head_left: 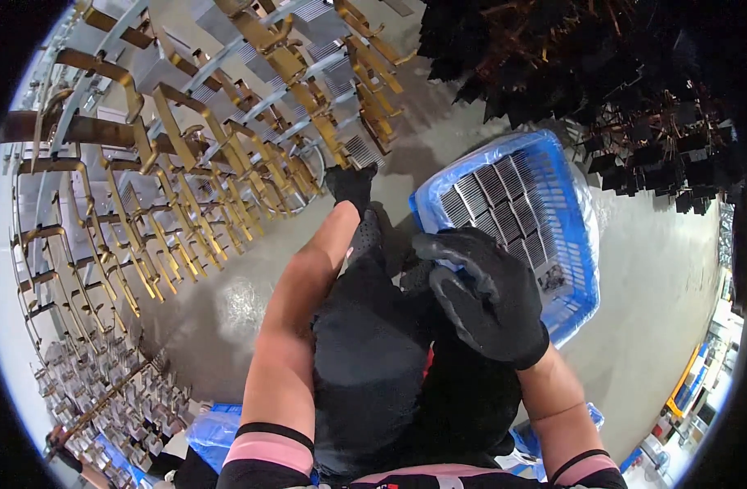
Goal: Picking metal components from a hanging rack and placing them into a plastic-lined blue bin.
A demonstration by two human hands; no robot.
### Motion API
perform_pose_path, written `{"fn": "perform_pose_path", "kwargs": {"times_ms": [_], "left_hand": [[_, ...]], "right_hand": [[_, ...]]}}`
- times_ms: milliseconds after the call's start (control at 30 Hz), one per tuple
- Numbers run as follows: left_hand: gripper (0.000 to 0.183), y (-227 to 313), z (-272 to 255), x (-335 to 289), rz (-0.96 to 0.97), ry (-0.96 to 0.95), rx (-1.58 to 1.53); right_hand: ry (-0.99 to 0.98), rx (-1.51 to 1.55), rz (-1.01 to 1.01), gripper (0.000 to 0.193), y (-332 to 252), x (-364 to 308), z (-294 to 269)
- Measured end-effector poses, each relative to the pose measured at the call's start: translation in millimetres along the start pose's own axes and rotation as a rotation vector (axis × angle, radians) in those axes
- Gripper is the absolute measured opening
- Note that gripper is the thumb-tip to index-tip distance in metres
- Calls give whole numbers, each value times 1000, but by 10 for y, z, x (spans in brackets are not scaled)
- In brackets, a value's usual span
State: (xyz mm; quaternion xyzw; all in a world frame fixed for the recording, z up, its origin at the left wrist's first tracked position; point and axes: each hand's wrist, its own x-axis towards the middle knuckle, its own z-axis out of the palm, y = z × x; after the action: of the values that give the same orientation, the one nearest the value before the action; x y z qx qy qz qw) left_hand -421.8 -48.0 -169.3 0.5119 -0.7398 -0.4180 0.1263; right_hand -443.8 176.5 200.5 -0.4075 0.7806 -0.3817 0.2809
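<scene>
There: left hand [353, 184], fingers untellable, was at one finned part [360, 150]; right hand [488, 293], fingers apart, by one crate [571, 236] on grey floor [643, 277]!

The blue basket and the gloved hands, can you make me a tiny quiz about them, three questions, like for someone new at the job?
1. True or false: the person's right hand is bare.
2. Pick one. What lies in rows inside the blue basket?
A) Red apples
B) Dark metal pieces with fins
C) Folded towels
3. Fill in the gap: the hand nearer the gold-coloured hooks is the person's ____ hand.

Key:
1. False. It wears a black glove.
2. B. The dark metal pieces with fins sit side by side in there.
3. Left. The left hand reaches forward, close to the hooks.
</scene>
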Motion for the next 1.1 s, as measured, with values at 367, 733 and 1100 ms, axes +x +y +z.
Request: {"fn": "perform_pose_path", "kwargs": {"times_ms": [367,733,1100], "left_hand": [[132,-214,351,72,-109,70,272],[97,-155,180,20,-90,-175,-2],[86,56,3,-139,-95,-136,-224]], "right_hand": [[8,-29,-12,32,10,-16,4],[12,26,-39,33,24,2,9],[19,-17,-42,33,41,-11,-7]]}}
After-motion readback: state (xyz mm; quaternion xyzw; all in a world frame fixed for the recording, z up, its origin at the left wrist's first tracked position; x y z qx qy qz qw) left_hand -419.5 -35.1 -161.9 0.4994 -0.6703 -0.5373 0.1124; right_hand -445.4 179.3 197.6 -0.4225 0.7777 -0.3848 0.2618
